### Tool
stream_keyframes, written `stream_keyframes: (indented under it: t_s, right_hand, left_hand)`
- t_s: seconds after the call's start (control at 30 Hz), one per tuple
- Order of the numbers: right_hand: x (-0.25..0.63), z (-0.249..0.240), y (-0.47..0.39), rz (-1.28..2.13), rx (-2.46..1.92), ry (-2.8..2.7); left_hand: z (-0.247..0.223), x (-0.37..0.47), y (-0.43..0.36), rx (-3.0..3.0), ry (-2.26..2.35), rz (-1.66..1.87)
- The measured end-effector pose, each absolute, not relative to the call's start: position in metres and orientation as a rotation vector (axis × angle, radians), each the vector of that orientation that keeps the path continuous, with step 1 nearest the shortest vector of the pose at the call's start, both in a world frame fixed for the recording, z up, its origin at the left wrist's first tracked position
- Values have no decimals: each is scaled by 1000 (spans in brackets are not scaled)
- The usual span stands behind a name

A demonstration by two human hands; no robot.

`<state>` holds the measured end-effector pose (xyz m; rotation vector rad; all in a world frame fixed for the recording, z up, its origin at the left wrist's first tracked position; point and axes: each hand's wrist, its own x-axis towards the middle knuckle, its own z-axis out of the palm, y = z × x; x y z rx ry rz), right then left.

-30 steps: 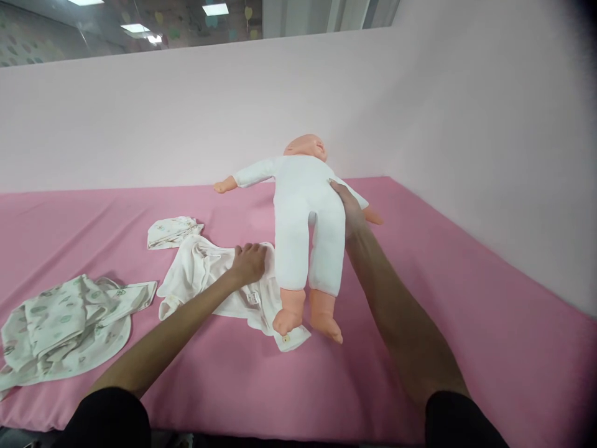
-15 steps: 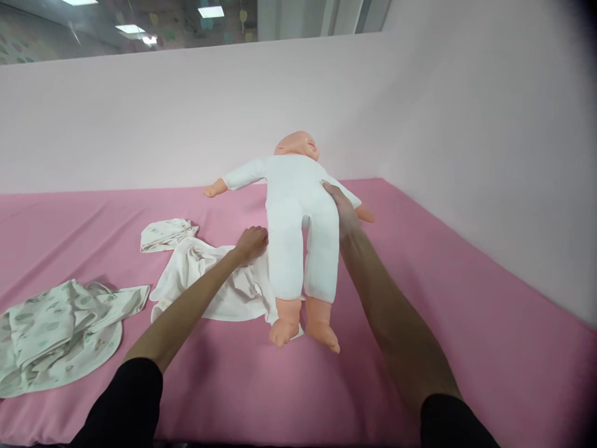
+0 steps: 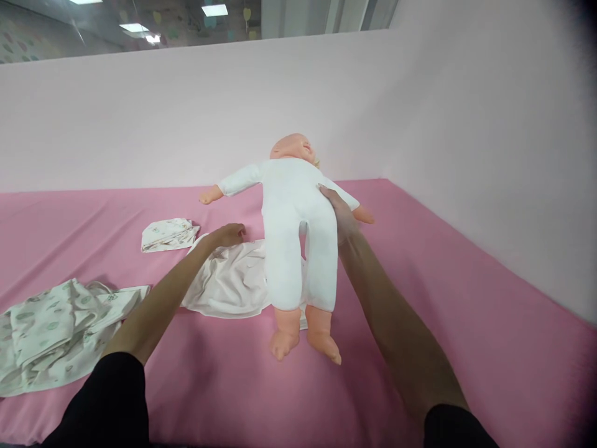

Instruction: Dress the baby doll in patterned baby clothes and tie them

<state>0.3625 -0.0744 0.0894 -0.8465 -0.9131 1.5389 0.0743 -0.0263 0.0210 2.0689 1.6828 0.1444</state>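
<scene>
A baby doll (image 3: 293,199) in a white bodysuit is held at a tilt above the pink surface, head far off and bare feet toward me. My right hand (image 3: 340,214) grips its side at the hip, thumb on the front and fingers hidden behind. Partly under the doll lies a crumpled white baby garment (image 3: 233,283). At the garment's upper edge, my left hand (image 3: 229,234) is low with its back up and its bent fingers slightly apart, nothing visible in them. My left forearm hides the garment's left part.
A small folded patterned cloth (image 3: 168,235) lies left of my left hand. Farther left is a crumpled leaf-print garment (image 3: 51,333). The pink sheet (image 3: 233,386) meets a pale wall (image 3: 186,118) at the back and right, with a window (image 3: 177,25) above.
My left hand has moved left from beside the doll's leg, and its fist has loosened. The white garment's left part has shifted right. The doll has shifted slightly in my right hand.
</scene>
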Motion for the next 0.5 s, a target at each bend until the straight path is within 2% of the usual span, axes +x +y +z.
stream_keyframes:
  t_s: [0.27, 0.5]
  right_hand:
    - [363, 80, -63, 1529, -655, -1077]
    - [361, 78, -66, 1532, -647, -1080]
  left_hand:
    - [13, 39, -14, 2110, 1610, -221]
    - [14, 47, -9, 2284, 1932, 198]
